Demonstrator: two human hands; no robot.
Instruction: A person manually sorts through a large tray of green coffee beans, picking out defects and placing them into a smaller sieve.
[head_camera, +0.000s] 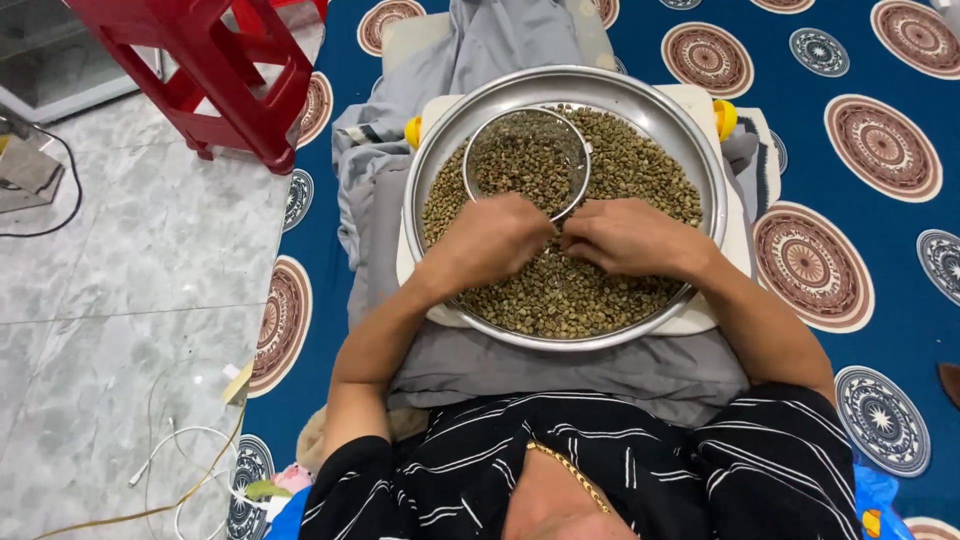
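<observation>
- Head view: left hand (487, 240) and right hand (625, 237) rest on green beans (560, 295) in steel basin (440, 150) on lap.
- Both grips curled narrow; pinched contents cannot be told.
- Small sieve bowl (527, 160) sits just beyond fingers.

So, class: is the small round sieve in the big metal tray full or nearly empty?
Nearly empty. The small sieve holds only a thin scatter of beans, its mesh showing through, while the metal tray around it is thickly covered with beans.

**Olive beans, silver steel, navy medallions**

Olive-green beans (580, 290) fill a silver tray (450, 150) at frame centre. The blue rug (860, 60) on the right bears brown-and-cream round medallions. A red stool (215, 70) stands upper left on grey marbled floor (120, 300). The shirt (720, 470) at bottom is black with white stripes.
</observation>
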